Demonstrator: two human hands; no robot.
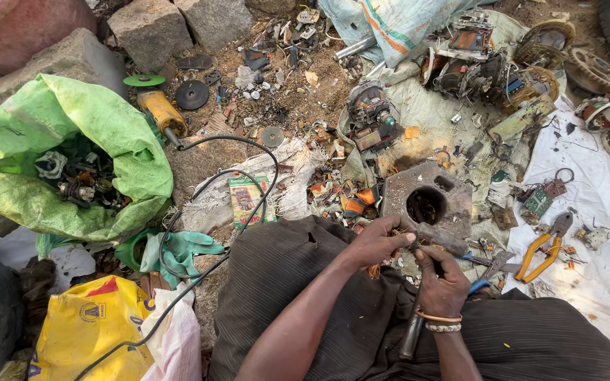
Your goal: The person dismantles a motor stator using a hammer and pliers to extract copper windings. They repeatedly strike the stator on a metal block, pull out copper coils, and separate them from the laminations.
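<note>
Down over the lap, the left hand (375, 243) has its fingers curled down onto a small bundle of coppery wire scrap (407, 243), pinning it against the edge of a heavy metal block with a round hole (428, 204), probably so it can't slide. The right hand (440, 282) is wrapped tight around a dark-handled tool (413, 331), its tip aimed at that same scrap (the tip itself is hidden). Yellow-handled pliers (541, 255) lie close by on the white cloth (601, 190), within easy reach. A yellow angle grinder (160, 109) sits well apart in the dirt.
</note>
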